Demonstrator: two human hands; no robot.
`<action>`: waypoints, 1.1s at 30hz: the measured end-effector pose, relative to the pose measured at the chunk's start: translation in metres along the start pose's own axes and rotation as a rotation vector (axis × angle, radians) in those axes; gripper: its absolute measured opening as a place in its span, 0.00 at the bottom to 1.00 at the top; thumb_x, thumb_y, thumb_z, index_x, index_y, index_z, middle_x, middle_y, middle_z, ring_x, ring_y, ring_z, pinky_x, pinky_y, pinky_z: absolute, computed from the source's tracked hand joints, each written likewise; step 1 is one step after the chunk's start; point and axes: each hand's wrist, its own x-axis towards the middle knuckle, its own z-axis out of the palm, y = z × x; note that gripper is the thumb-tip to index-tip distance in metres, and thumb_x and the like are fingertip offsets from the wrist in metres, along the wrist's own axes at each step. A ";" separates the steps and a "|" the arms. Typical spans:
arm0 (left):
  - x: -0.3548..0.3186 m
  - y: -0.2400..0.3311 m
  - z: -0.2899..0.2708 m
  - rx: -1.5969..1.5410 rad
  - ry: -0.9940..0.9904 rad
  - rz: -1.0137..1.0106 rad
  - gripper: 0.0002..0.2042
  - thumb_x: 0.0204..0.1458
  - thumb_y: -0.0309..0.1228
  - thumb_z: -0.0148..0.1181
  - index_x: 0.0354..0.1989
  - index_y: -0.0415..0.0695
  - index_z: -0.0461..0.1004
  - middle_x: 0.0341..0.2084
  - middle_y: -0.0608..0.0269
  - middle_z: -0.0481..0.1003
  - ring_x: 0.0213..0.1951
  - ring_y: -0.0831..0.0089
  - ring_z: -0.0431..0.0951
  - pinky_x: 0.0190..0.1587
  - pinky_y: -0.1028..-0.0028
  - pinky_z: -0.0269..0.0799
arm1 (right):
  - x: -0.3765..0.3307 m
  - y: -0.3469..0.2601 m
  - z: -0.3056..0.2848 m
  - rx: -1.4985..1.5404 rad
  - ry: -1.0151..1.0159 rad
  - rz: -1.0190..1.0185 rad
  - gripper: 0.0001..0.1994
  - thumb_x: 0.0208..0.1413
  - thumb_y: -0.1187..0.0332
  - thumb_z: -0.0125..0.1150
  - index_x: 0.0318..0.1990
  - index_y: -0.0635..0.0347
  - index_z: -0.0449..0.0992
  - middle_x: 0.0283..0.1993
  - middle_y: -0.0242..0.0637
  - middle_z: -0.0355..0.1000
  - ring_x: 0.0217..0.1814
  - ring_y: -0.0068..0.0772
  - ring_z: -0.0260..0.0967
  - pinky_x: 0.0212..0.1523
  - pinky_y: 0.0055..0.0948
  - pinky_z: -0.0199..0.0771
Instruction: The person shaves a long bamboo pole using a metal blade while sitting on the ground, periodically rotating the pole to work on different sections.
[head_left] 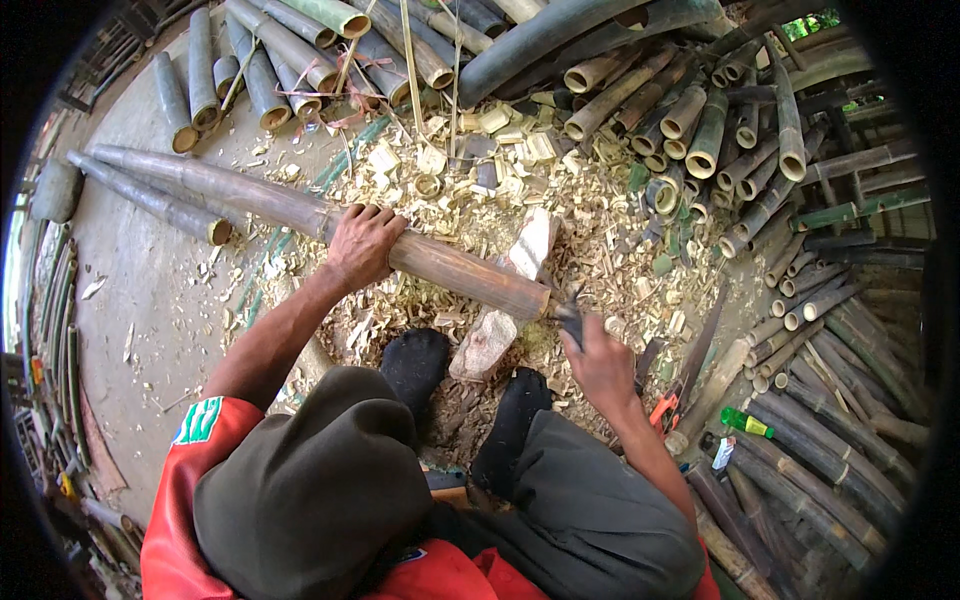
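A long brown bamboo pole (470,277) slants from the far left to just in front of me. My left hand (362,247) is wrapped over its upper side. Under its near end lies a pale, chipped wooden block (487,343), part of which shows beyond the pole. My right hand (602,368) is closed around a dark hand tool (571,318) right by the cut end of the pole. The tool's exact kind is hard to make out, and my fingers cover its handle. Whether its tip touches the bamboo I cannot tell.
Pale wood chips (440,200) cover the ground around the block. Cut bamboo lengths (265,90) lie at the back, with more stacked bamboo (800,440) along the right. A saw with an orange handle (662,410) and a green bottle (746,422) lie right of my arm.
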 end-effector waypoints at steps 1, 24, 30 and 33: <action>0.000 -0.002 0.002 -0.005 0.013 0.012 0.24 0.33 0.32 0.76 0.42 0.47 0.73 0.39 0.59 0.76 0.48 0.57 0.76 0.56 0.57 0.67 | 0.007 0.000 0.002 -0.222 -0.213 0.102 0.17 0.72 0.62 0.59 0.51 0.73 0.70 0.19 0.42 0.74 0.19 0.38 0.76 0.19 0.45 0.79; -0.014 0.010 0.015 0.056 0.257 -0.031 0.26 0.42 0.26 0.70 0.53 0.50 0.73 0.47 0.62 0.76 0.54 0.60 0.75 0.65 0.56 0.64 | 0.007 -0.007 -0.017 0.098 0.040 -0.020 0.17 0.72 0.57 0.59 0.47 0.65 0.69 0.21 0.44 0.75 0.20 0.45 0.78 0.18 0.40 0.77; -0.009 0.014 -0.018 0.023 -0.059 -0.067 0.24 0.44 0.29 0.71 0.52 0.44 0.71 0.47 0.57 0.75 0.54 0.59 0.74 0.62 0.55 0.64 | 0.026 -0.028 -0.054 0.014 -0.304 0.212 0.17 0.71 0.58 0.61 0.45 0.68 0.70 0.24 0.48 0.77 0.23 0.48 0.80 0.25 0.48 0.81; -0.007 -0.006 -0.012 0.056 -0.131 -0.051 0.27 0.37 0.32 0.76 0.48 0.43 0.71 0.45 0.56 0.74 0.52 0.57 0.75 0.60 0.57 0.66 | 0.024 -0.050 -0.067 0.204 0.062 -0.030 0.17 0.69 0.59 0.64 0.45 0.67 0.70 0.23 0.46 0.77 0.21 0.44 0.79 0.21 0.44 0.79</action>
